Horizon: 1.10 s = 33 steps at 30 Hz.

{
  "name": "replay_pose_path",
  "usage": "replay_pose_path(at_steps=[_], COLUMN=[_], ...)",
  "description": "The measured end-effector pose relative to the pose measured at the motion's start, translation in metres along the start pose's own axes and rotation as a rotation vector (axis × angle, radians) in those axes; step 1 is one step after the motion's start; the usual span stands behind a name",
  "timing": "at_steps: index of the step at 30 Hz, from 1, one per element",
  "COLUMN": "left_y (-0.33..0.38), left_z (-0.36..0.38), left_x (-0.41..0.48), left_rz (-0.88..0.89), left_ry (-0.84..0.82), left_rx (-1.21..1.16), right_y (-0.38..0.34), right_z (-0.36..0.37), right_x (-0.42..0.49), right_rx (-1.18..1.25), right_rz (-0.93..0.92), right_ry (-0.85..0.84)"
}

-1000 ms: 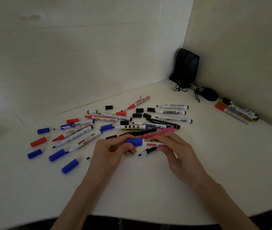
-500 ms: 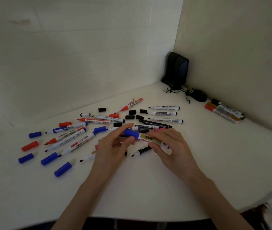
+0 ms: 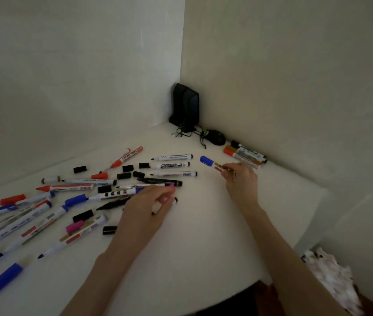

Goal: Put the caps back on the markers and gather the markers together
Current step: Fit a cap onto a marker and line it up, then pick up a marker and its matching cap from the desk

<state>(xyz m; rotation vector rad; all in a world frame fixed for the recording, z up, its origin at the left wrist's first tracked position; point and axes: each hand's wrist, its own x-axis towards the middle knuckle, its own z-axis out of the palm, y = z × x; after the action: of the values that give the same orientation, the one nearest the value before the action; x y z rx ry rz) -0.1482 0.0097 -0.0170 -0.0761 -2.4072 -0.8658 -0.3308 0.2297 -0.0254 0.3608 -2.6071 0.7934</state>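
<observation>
Fingers (image 3: pixel 232 172) of your right hand (image 3: pixel 241 179) pinch the barrel of the blue-capped marker (image 3: pixel 211 163), cap left of them; gathered markers (image 3: pixel 245 154) lie just beyond the knuckles. Lay it parallel beside those. Your left hand (image 3: pixel 149 202) sits over loose markers (image 3: pixel 114 193), fingers bent, grip unclear

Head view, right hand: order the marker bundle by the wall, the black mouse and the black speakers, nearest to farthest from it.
1. The marker bundle, just beyond the right hand, against the right wall.
2. The black mouse, farther back and left.
3. The black speakers, in the corner.
</observation>
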Motion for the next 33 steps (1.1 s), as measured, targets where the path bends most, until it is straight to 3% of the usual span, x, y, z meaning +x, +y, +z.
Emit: replay_pose_path(at_steps=[5,14,23,29,33], left_y=[-0.002,-0.006,-0.007,-0.003,-0.010], left_z=[0.006,0.009,0.005,-0.013,-0.034], left_x=[0.000,0.004,0.001,-0.004,-0.016], left_rz=[0.005,0.008,-0.008,-0.044,-0.091], left_ry=[-0.011,-0.009,0.006,0.008,0.025], left_rx=[0.071,0.089,0.084,0.042,0.112], right_y=[0.030,0.054,0.048,0.004,-0.045], right_z=[0.007,0.022,0.020,0.021,0.017], right_x=[0.037,0.058,0.059,0.036,0.013], right_rx=[-0.071,-0.266,-0.280,-0.224,0.046], right_rz=[0.107,0.115,0.122,-0.042,-0.227], right_ry=[0.047,0.130,0.129,0.116,0.074])
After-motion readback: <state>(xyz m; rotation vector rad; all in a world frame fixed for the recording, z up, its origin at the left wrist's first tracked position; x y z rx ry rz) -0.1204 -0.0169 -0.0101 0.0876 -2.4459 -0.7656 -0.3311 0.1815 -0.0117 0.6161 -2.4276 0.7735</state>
